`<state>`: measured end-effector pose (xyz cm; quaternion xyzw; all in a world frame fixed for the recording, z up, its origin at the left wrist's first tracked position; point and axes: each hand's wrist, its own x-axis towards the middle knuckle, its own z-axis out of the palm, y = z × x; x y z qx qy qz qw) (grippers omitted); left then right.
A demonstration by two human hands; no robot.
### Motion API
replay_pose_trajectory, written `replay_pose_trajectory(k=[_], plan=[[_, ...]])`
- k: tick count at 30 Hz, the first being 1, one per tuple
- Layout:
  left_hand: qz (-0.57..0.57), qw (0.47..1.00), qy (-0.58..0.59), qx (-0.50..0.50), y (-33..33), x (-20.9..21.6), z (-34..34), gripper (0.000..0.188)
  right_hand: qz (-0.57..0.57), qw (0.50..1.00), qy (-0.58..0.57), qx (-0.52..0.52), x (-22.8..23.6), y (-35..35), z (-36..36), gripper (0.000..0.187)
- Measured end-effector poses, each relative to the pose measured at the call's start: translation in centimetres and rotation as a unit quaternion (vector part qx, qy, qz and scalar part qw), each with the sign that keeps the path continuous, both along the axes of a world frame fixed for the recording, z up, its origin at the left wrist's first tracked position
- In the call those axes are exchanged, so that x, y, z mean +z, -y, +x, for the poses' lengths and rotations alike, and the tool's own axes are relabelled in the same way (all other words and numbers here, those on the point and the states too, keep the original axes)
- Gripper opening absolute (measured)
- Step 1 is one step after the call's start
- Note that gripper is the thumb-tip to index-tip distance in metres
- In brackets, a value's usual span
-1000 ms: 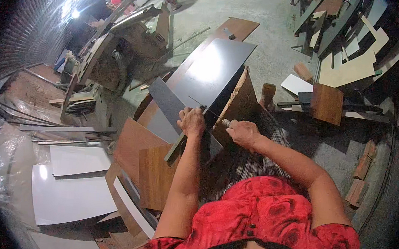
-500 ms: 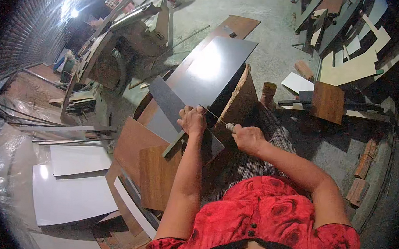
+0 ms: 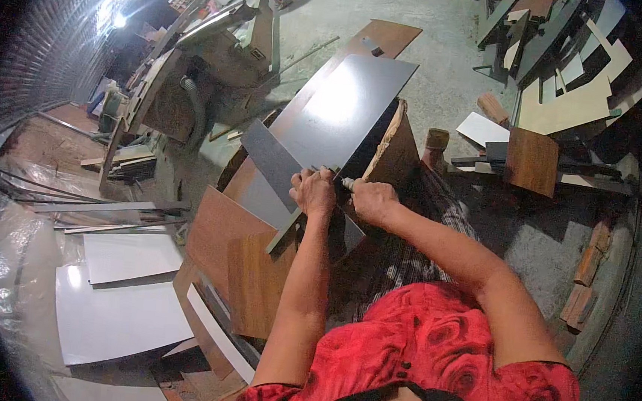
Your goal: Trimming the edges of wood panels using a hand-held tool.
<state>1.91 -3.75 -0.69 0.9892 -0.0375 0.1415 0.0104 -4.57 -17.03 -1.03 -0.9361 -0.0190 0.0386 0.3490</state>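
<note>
Visibly, the right grip (image 3: 373, 202) holds a handle (image 3: 348, 183) near a plain panel (image 3: 327, 118).

A head-worn fisheye camera is looking down and forward from the near side of the glossy grey panel (image 3: 345, 108). The red patterned shirt (image 3: 434, 341) is filling the foreground nearer than the panel, while the left hand (image 3: 313, 192) and right hand (image 3: 374, 202) are showing at middle range by its near end. The wide lens is taking in concrete floor (image 3: 432, 28) beyond the panel and corrugated wall (image 3: 64, 67) far to its left.
</note>
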Motion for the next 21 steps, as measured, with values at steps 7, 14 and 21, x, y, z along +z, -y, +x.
replay_pose_trajectory(k=[7, 14, 21], plan=[[-0.037, 0.999, -0.023, 0.002, 0.1, 0.0, -0.3, 0.037, -0.005, 1.000, 0.001, 0.013, 1.5, 0.3, -2.2, 0.030], [-0.045, 0.999, 0.007, 0.003, 0.1, 0.5, -0.9, 0.035, -0.019, 0.999, -0.039, 0.018, 2.7, 0.0, -1.2, 0.032], [-0.024, 0.999, -0.007, 0.027, 0.2, 0.2, -0.5, 0.040, -0.068, 0.997, 0.032, 0.018, 0.1, 1.1, -5.5, 0.024]])
